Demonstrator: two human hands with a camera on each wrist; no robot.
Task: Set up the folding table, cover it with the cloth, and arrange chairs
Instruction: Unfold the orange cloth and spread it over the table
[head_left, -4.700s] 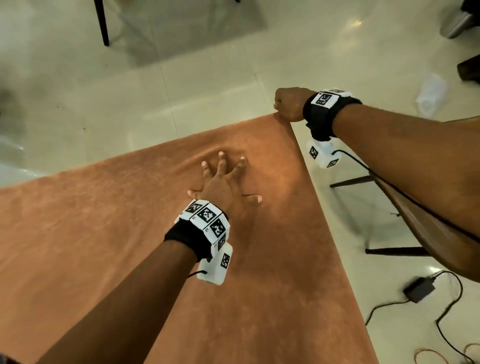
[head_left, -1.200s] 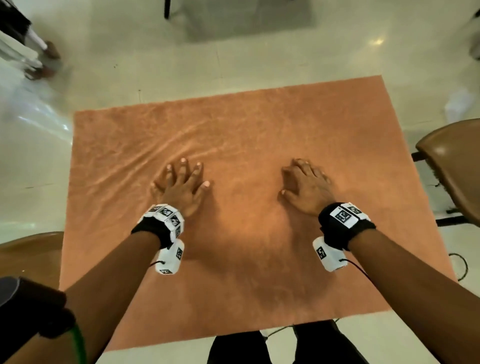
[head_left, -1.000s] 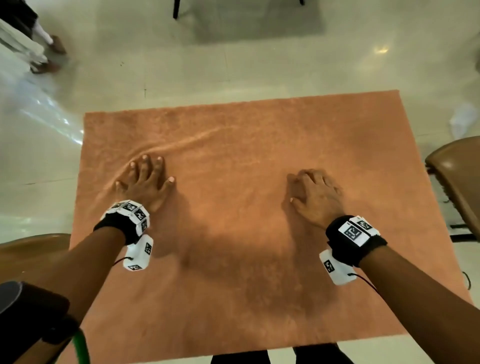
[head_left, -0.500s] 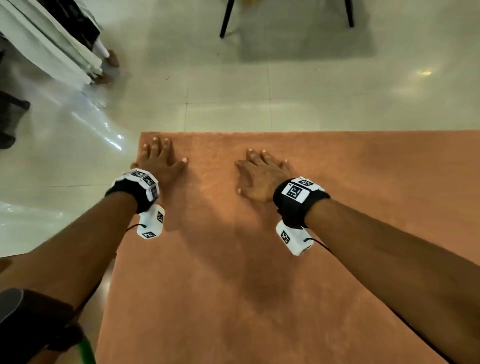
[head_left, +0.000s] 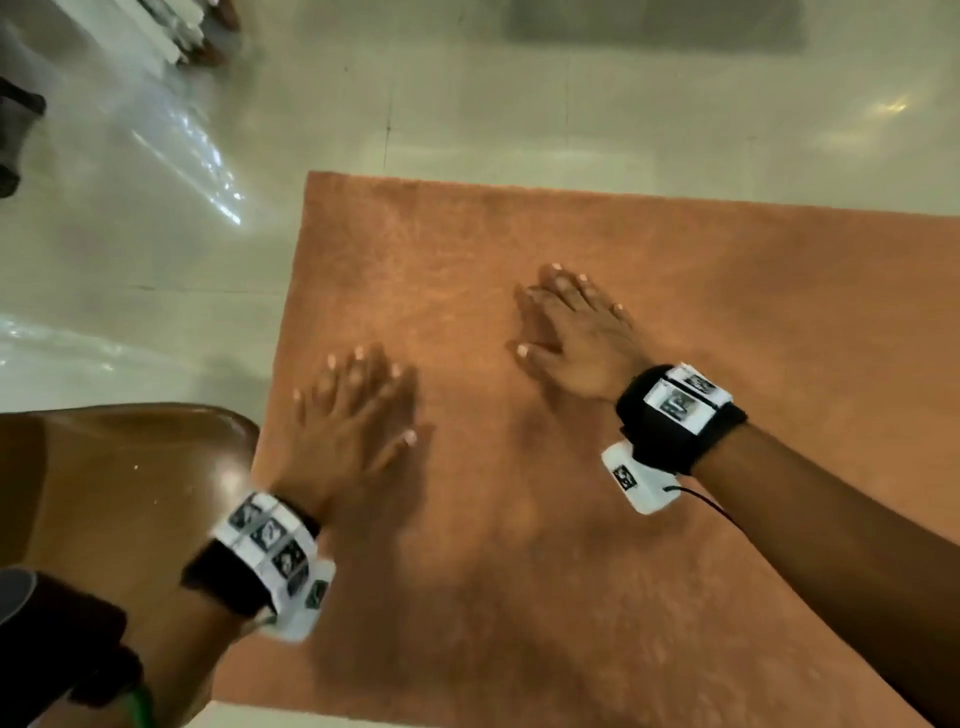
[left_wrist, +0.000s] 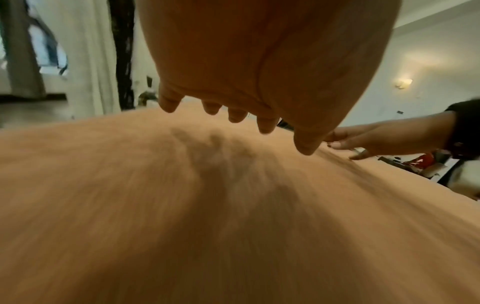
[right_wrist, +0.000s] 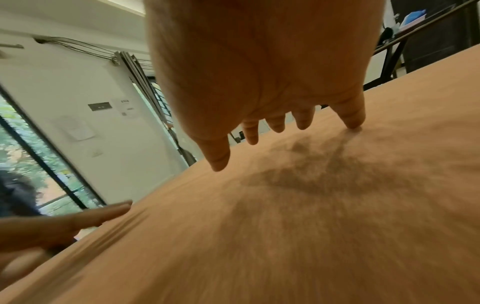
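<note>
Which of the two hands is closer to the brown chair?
The left hand, near the cloth's left edge beside the chair; the right hand lies further in.

Your bare forearms; black wrist straps (head_left: 680, 431) carrying white blocks of black-and-white square markers (head_left: 270, 540); thin black cable (head_left: 701, 501) off right white unit.

Glossy pale tiled floor (head_left: 571, 119), perhaps wet.

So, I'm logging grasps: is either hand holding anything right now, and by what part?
Nothing is held. The left hand and right hand are both open, fingers spread over the cloth, gripping no edge or corner.
</note>
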